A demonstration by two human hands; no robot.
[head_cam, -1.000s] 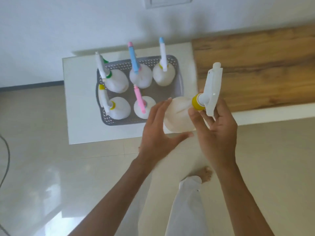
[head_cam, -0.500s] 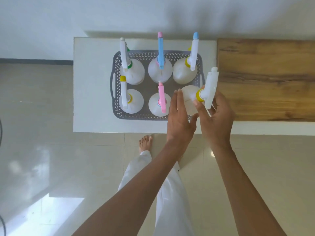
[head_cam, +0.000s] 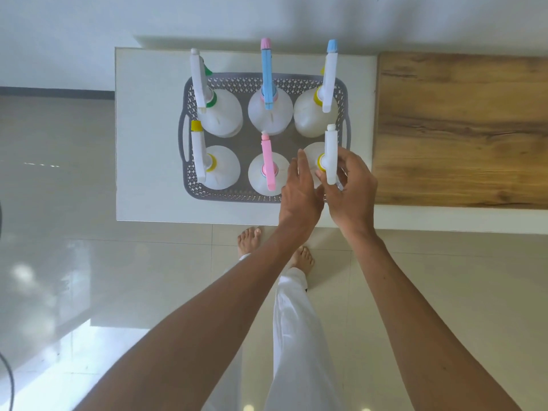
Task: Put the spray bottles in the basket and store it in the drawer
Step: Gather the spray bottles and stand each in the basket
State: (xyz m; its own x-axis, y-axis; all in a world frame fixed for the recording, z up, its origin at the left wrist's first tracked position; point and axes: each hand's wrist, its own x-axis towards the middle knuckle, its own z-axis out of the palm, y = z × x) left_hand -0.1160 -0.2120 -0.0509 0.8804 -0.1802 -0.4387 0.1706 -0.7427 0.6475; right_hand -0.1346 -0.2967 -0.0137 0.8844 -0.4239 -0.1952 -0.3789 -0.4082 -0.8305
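Note:
A grey perforated basket (head_cam: 189,185) stands on a white cabinet top (head_cam: 148,143). Several white spray bottles stand upright in it, in two rows. The back row has a green-collared bottle (head_cam: 221,114), a blue-headed one (head_cam: 268,111) and a yellow-collared one (head_cam: 314,114). In front stand a yellow-capped bottle (head_cam: 221,170) and a pink-headed one (head_cam: 267,173). A sixth bottle with a white head and yellow collar (head_cam: 330,155) is in the front right corner. My right hand (head_cam: 353,191) grips its head and neck. My left hand (head_cam: 299,191) is flat against its left side, fingers straight.
A wooden top (head_cam: 459,129) adjoins the white cabinet on the right. The basket has handles on its left (head_cam: 182,140) and right sides. Glossy tiled floor (head_cam: 89,277) lies below, with my bare feet and white trousers (head_cam: 296,321) just under the cabinet's front edge. No drawer shows.
Both hands carried the white-headed bottle from in front of the cabinet, turned it upright and lowered it into the basket's front right corner. The view shifted to look straighter down.

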